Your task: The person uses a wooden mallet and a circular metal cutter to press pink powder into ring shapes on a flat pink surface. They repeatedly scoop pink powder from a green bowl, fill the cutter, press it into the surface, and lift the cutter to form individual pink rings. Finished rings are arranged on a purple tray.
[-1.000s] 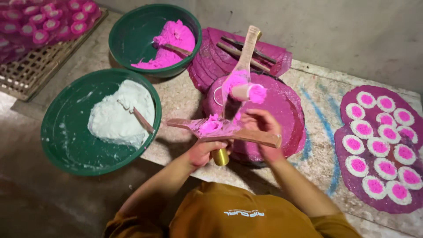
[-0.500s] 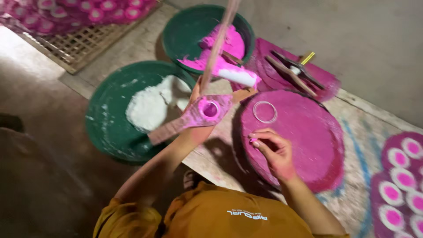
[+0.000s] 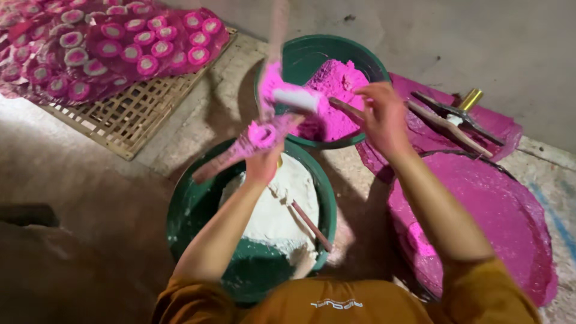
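Your left hand [image 3: 263,163] sits at centre frame with its fingers closed around a long wooden mould [image 3: 243,147] caked in pink powder; the mould slants from the lower left up toward the middle, above the near green basin [image 3: 180,222] that holds white powder [image 3: 276,210] and a thin stick [image 3: 311,225]. Your right hand [image 3: 381,117] is at upper centre-right, over the rim of the far green basin [image 3: 312,51] heaped with pink powder [image 3: 336,99]; its fingers are curled, and whether they grip the wooden stick [image 3: 345,108] lying just beside them is too blurred to tell. A blurred pale rod [image 3: 277,36] rises above the mould. At upper left, round pink-and-white cakes [image 3: 114,42] lie on a woven bamboo tray [image 3: 129,123]. At right, a pink-coated round board [image 3: 480,210] lies on the floor, with wooden tools [image 3: 450,120] on pink sheeting above it
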